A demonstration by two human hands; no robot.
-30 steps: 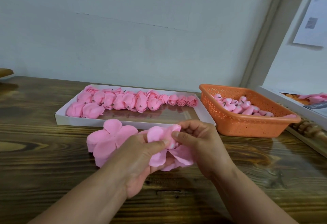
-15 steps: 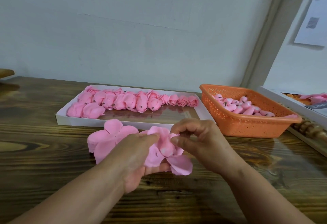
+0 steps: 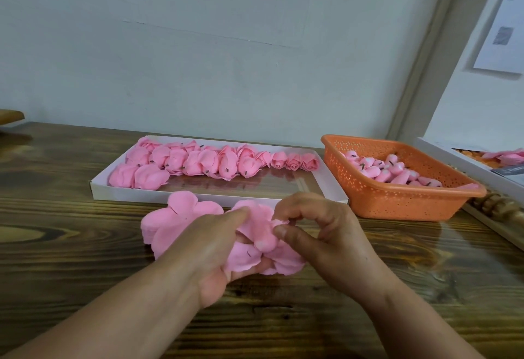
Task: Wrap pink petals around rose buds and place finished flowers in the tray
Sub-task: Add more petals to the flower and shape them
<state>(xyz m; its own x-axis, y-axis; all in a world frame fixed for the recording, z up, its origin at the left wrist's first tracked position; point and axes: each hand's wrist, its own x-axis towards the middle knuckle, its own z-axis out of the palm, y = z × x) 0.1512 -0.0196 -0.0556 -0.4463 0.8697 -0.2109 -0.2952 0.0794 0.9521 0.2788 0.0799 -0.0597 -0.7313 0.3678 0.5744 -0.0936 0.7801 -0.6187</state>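
Note:
Between my hands is a pink rose bud with a petal sheet (image 3: pixel 259 241) folding up around it. My left hand (image 3: pixel 209 248) cups it from below and presses a petal with its index finger. My right hand (image 3: pixel 320 234) pinches a petal against the bud with thumb and fingers. A stack of flat pink petal sheets (image 3: pixel 175 221) lies on the wooden table just left of my hands. Behind them the white tray (image 3: pixel 326 185) holds several finished pink flowers (image 3: pixel 198 164) along its far side.
An orange perforated basket (image 3: pixel 397 202) with several pink buds stands at the right. A white box (image 3: pixel 467 166) with more pink pieces sits at the far right edge, next to a turned wooden piece (image 3: pixel 499 208). The wall runs close behind the tray.
The petals have been folded further up around the bud. My right thumb and fingers have closed onto a petal at the bud, and my left index finger now presses on top.

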